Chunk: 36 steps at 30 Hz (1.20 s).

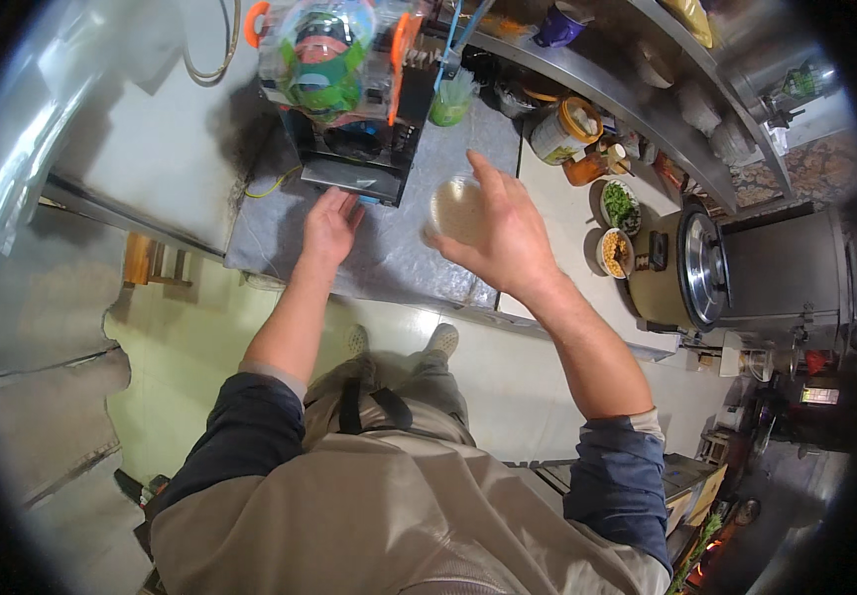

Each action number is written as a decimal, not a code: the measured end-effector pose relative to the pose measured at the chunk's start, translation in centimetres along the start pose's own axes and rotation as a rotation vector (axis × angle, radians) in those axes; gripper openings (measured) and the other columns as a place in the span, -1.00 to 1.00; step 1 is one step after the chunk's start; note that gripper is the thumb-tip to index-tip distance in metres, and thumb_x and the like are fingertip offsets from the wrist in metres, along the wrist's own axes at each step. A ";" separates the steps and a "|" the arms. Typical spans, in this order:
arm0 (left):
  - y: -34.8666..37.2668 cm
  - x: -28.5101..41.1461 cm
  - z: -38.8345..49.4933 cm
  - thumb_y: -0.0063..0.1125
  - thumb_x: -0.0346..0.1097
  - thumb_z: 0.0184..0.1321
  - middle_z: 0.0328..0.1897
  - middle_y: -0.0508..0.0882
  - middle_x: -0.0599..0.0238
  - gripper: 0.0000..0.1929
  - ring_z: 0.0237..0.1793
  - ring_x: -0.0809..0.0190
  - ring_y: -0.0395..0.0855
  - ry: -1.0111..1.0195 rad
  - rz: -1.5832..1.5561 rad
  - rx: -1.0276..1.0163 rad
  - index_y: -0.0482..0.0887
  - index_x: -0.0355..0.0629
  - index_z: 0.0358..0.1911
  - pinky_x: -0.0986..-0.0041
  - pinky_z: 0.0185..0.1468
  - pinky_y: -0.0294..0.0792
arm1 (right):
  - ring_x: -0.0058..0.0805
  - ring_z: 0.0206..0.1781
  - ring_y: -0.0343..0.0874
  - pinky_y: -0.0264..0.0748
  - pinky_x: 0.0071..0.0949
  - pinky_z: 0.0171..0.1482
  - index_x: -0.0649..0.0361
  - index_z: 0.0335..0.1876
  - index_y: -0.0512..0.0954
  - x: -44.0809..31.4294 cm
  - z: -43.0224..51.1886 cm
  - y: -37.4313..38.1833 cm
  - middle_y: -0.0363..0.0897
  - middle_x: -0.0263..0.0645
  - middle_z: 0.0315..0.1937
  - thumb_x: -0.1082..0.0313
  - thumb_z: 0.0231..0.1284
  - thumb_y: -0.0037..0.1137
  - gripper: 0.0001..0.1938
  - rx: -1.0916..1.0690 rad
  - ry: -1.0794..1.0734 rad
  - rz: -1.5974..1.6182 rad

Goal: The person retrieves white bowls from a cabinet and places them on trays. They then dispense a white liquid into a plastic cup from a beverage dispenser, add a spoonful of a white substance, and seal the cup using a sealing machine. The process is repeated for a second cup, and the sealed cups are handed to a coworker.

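A cup sealing machine (pixel 358 160) stands on the grey counter, with a roll of printed film (pixel 328 59) at its top. Fingers extended, my left hand (pixel 330 229) is at the lower front edge of its tray, and the fingertips are partly hidden there. To the right of the machine, a clear plastic cup (pixel 452 207) holds a beige liquid. My right hand (pixel 506 230) is spread beside and partly over this cup, thumb and index finger wide apart. Whether the thumb touches the rim is unclear.
Farther right are an orange-lidded tub (pixel 566 130), a bowl of chopped greens (pixel 620 204), a bowl of yellowish food (pixel 613 251) and a large lidded pot (pixel 670 268). A green container (pixel 449 108) stands behind the cup. Metal shelves (pixel 622 71) overhang the counter's back.
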<state>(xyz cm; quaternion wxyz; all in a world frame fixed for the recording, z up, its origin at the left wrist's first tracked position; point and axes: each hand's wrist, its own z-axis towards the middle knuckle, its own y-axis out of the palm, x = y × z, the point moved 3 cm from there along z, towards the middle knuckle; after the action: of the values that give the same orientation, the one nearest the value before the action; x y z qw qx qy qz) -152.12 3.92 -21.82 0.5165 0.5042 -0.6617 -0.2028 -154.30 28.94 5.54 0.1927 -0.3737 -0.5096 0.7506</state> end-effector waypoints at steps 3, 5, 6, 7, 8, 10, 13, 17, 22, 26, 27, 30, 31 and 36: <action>-1.3 0.1 0.5 0.26 -0.20 0.41 0.08 0.75 0.37 -0.83 0.20 0.17 0.64 -0.060 -0.127 0.019 0.70 -0.02 -0.03 0.10 0.41 0.35 | 0.11 0.28 0.53 0.53 -0.08 0.34 0.33 0.57 0.22 -2.3 1.1 0.9 0.56 0.14 0.19 0.11 -0.05 0.57 0.05 -0.020 -0.004 0.039; -2.7 -0.4 -0.5 0.24 -0.22 0.42 0.03 0.75 0.31 -0.87 0.16 0.14 0.67 -0.082 -0.169 0.046 0.71 -0.04 -0.08 0.05 0.41 0.40 | 0.11 0.27 0.54 0.53 -0.07 0.33 0.34 0.56 0.24 -3.5 2.0 1.4 0.57 0.14 0.19 0.12 -0.05 0.57 0.03 -0.008 -0.028 0.041; -3.5 -0.7 -1.4 0.20 -0.27 0.44 -0.04 0.76 0.24 -0.90 0.10 0.10 0.70 -0.077 -0.194 0.042 0.70 -0.08 -0.11 0.00 0.39 0.45 | 0.12 0.26 0.54 0.53 -0.07 0.33 0.34 0.55 0.25 -4.1 2.4 1.6 0.57 0.14 0.19 0.13 -0.05 0.57 0.02 -0.004 -0.039 0.048; -4.4 -0.9 -2.6 0.20 -0.28 0.44 -0.04 0.75 0.25 -0.91 0.10 0.10 0.70 -0.090 -0.200 0.039 0.70 -0.08 -0.12 -0.01 0.40 0.45 | 0.12 0.26 0.54 0.53 -0.06 0.33 0.34 0.55 0.25 -4.6 2.7 1.9 0.56 0.14 0.19 0.13 -0.05 0.57 0.01 -0.007 -0.047 0.050; -5.2 -1.0 -3.8 0.20 -0.30 0.44 -0.04 0.75 0.25 -0.92 0.10 0.10 0.70 -0.102 -0.204 0.033 0.69 -0.08 -0.12 -0.01 0.40 0.45 | 0.12 0.26 0.54 0.53 -0.06 0.33 0.34 0.54 0.26 -5.0 3.1 2.1 0.56 0.14 0.20 0.13 -0.05 0.57 0.00 -0.006 -0.056 0.053; -6.5 -1.0 -6.4 0.22 -0.36 0.42 -0.01 0.75 0.27 -0.94 0.14 0.09 0.67 -0.111 -0.128 0.024 0.69 -0.06 -0.11 -0.02 0.39 0.46 | 0.12 0.27 0.54 0.53 -0.06 0.33 0.34 0.53 0.28 -5.6 3.7 2.5 0.55 0.14 0.22 0.13 -0.05 0.57 -0.01 -0.001 -0.076 0.065; -7.3 -1.2 -9.4 0.26 -0.38 0.39 0.00 0.75 0.29 -0.89 0.14 0.10 0.68 -0.136 -0.110 -0.019 0.68 -0.02 -0.08 -0.03 0.37 0.48 | 0.11 0.29 0.53 0.52 -0.07 0.35 0.34 0.52 0.29 -6.4 4.5 3.1 0.54 0.14 0.25 0.12 -0.05 0.58 -0.01 -0.011 -0.103 0.080; -7.5 -1.4 -11.0 0.33 -0.49 0.29 -0.10 0.78 0.29 -0.86 0.09 0.10 0.73 -0.172 -0.167 -0.008 0.73 0.00 -0.19 -0.04 0.45 0.42 | 0.10 0.30 0.52 0.52 -0.07 0.36 0.34 0.51 0.31 -7.3 5.7 4.6 0.53 0.14 0.27 0.11 -0.06 0.58 -0.02 -0.014 -0.109 0.074; -8.7 -0.9 -11.6 0.28 -0.59 0.23 -0.15 0.77 0.25 -0.81 0.13 0.04 0.72 -0.176 -0.153 -0.116 0.71 -0.01 -0.31 -0.11 0.53 0.34 | 0.10 0.30 0.52 0.53 -0.07 0.34 0.31 0.49 0.34 -8.1 7.3 7.3 0.53 0.13 0.27 0.11 -0.07 0.60 -0.04 0.049 -0.157 0.055; -10.7 -0.6 -10.9 0.22 -0.66 0.18 -0.01 0.74 0.21 -0.77 0.20 -0.02 0.67 -0.212 -0.183 -0.169 0.66 -0.04 -0.29 -0.15 0.55 0.30 | 0.10 0.29 0.51 0.54 -0.07 0.34 0.28 0.47 0.37 -8.3 8.1 9.9 0.53 0.13 0.28 0.12 -0.11 0.62 -0.05 0.040 -0.156 0.074; -11.1 -0.6 -10.5 0.19 -0.63 0.21 0.07 0.72 0.21 -0.77 0.24 -0.03 0.65 -0.226 -0.172 -0.158 0.66 -0.04 -0.21 -0.16 0.55 0.29 | 0.09 0.29 0.51 0.54 -0.07 0.33 0.28 0.47 0.37 -8.4 8.2 10.6 0.52 0.13 0.28 0.12 -0.11 0.62 -0.05 0.035 -0.148 0.080; -12.0 -0.7 -9.1 0.12 -0.50 0.32 0.28 0.65 0.21 -0.73 0.34 -0.02 0.58 -0.261 -0.165 -0.122 0.64 -0.04 0.05 -0.15 0.54 0.29 | 0.09 0.30 0.50 0.55 -0.07 0.33 0.28 0.46 0.38 -8.3 8.5 12.4 0.52 0.12 0.29 0.11 -0.11 0.61 -0.05 0.038 -0.135 0.088; -12.0 -0.7 -8.4 0.09 -0.42 0.39 0.34 0.62 0.22 -0.71 0.37 -0.01 0.56 -0.265 -0.180 -0.107 0.61 -0.03 0.15 -0.11 0.53 0.30 | 0.09 0.30 0.50 0.55 -0.07 0.33 0.28 0.46 0.38 -8.2 8.6 12.9 0.52 0.12 0.29 0.11 -0.10 0.61 -0.06 0.034 -0.126 0.084; -10.6 -0.4 -3.8 -0.12 -0.02 0.61 0.46 0.57 0.23 -0.54 0.44 0.06 0.51 -0.203 -0.249 -0.123 0.49 -0.05 0.42 0.09 0.53 0.33 | 0.09 0.30 0.51 0.54 -0.07 0.34 0.30 0.46 0.38 -7.8 8.9 15.8 0.51 0.11 0.29 0.09 -0.09 0.60 -0.06 0.026 -0.095 0.058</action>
<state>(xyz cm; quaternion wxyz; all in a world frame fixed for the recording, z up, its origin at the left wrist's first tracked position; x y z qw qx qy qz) -143.89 0.88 -28.89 0.4476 0.5266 -0.6294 -0.3553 -154.59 11.80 -4.18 0.1513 -0.3498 -0.4975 0.7792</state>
